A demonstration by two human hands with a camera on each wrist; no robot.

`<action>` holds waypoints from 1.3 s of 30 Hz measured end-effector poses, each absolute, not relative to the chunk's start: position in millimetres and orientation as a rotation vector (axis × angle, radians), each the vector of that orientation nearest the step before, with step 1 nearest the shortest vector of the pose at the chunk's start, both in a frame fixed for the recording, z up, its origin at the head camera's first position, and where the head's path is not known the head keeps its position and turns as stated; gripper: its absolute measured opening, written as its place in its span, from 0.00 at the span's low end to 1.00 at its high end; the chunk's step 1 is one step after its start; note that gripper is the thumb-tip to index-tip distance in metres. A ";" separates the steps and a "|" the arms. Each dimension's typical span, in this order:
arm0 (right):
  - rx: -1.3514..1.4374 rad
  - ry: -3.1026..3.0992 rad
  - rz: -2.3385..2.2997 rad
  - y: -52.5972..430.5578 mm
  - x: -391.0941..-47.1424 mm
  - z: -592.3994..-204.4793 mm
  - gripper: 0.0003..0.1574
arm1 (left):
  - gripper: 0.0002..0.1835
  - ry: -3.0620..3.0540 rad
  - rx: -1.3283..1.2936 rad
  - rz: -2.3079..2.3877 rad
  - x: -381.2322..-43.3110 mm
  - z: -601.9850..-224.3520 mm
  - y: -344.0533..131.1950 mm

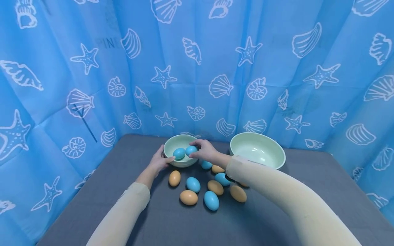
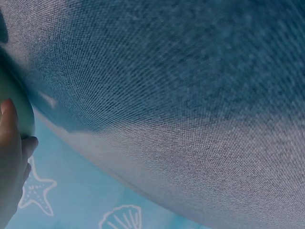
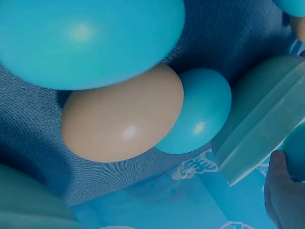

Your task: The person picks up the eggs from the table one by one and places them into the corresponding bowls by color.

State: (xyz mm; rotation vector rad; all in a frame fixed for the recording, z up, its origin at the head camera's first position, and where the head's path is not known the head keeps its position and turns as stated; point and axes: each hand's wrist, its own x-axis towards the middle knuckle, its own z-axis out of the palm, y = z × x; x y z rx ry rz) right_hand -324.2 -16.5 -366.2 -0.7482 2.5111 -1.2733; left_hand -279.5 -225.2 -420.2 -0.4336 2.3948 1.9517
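My left hand (image 1: 158, 161) grips the left side of a small pale green bowl (image 1: 183, 164), its thumb over the rim. One blue egg (image 1: 179, 153) lies in the bowl, near the thumb. At the bowl's right side, my right hand (image 1: 207, 151) pinches another blue egg (image 1: 191, 150) over the inside of the rim. In the left wrist view, the left hand (image 2: 12, 162) lies against the green bowl wall (image 2: 19, 107). The right wrist view catches the fingers of the right hand (image 3: 282, 191) on the egg (image 3: 296, 150) at the bowl's edge.
Several blue eggs (image 1: 211, 200) and orange-brown eggs (image 1: 188, 197) lie loose on the grey tabletop (image 1: 172, 225) in front of the bowl. A larger pale green bowl (image 1: 258, 150) stands to the right, partly behind the right sleeve (image 1: 277, 184). A blue shell-print curtain (image 1: 209, 112) hangs behind.
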 end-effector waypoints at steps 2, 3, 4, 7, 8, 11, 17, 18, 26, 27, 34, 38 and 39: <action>-0.749 2.511 -1.254 -18.4 -327.1 -367.4 0.31 | 0.47 2.392 -0.426 1.954 -279.7 -419.6 -223.9; -0.749 2.511 -1.244 -19.5 -328.4 -367.6 0.31 | 0.47 2.389 -0.424 1.956 -279.5 -419.2 -223.5; -0.749 2.509 -1.231 -20.7 -329.9 -367.9 0.32 | 0.47 2.386 -0.423 1.957 -279.4 -419.0 -223.3; -0.768 2.489 -1.195 -25.3 -333.4 -366.7 0.32 | 0.47 2.391 -0.421 1.956 -278.7 -418.2 -224.0; -0.778 2.480 -1.177 -27.0 -334.7 -366.2 0.32 | 0.47 2.394 -0.424 1.955 -278.5 -418.0 -224.3; -0.796 2.448 -1.112 -32.3 -338.8 -364.9 0.33 | 0.47 2.409 -0.435 1.941 -278.4 -417.6 -224.9; -0.789 2.417 -1.028 -42.0 -350.7 -367.0 0.29 | 0.47 2.411 -0.431 1.946 -279.2 -419.7 -224.8; -0.788 2.409 -1.025 -43.0 -352.6 -367.9 0.27 | 0.47 2.410 -0.425 1.950 -279.0 -420.2 -224.6; -0.742 2.342 -1.004 -49.0 -361.4 -368.3 0.24 | 0.46 2.405 -0.429 1.966 -275.6 -418.7 -223.0; -0.728 2.337 -1.006 -49.2 -362.6 -368.3 0.24 | 0.46 2.404 -0.431 1.969 -275.1 -418.2 -222.6; -0.706 2.363 -0.968 -52.2 -366.6 -370.8 0.26 | 0.49 2.426 -0.423 1.947 -273.5 -418.5 -222.8; -0.686 2.406 -0.961 -56.2 -365.3 -374.2 0.25 | 0.47 2.404 -0.435 1.949 -275.1 -418.8 -223.2; -0.689 2.419 -0.957 -57.0 -364.7 -375.0 0.25 | 0.47 2.400 -0.435 1.949 -275.2 -418.7 -223.2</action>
